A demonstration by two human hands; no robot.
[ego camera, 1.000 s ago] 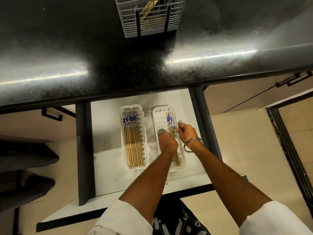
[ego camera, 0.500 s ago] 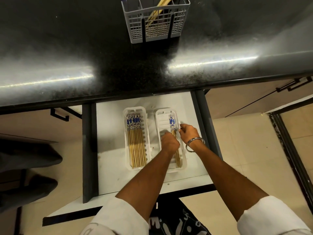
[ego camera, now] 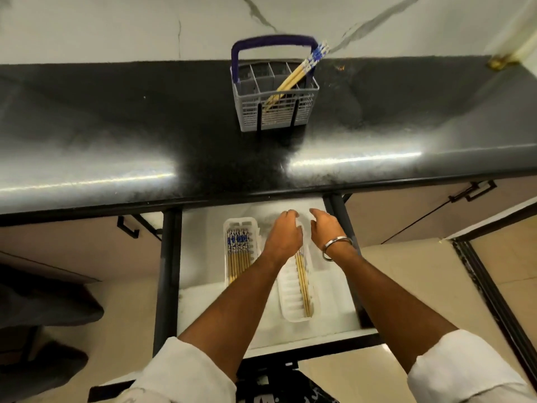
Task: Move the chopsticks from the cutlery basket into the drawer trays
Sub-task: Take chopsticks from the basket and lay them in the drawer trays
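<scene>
Head view: both hands have lifted off the right tray (ego camera: 286,303), left hand (ego camera: 283,235) and right hand (ego camera: 325,226) loosely curled, empty; next, chopsticks (ego camera: 293,78) in basket (ego camera: 276,114)

We see a dark, glossy countertop (ego camera: 116,141) carrying a grey cutlery basket (ego camera: 276,112) with a blue handle, a few chopsticks (ego camera: 296,75) leaning inside it. Below the counter edge, an open white drawer (ego camera: 200,245) holds two white trays side by side: the left tray (ego camera: 239,222) is filled with chopsticks, the right tray (ego camera: 290,298) has only a few.
</scene>
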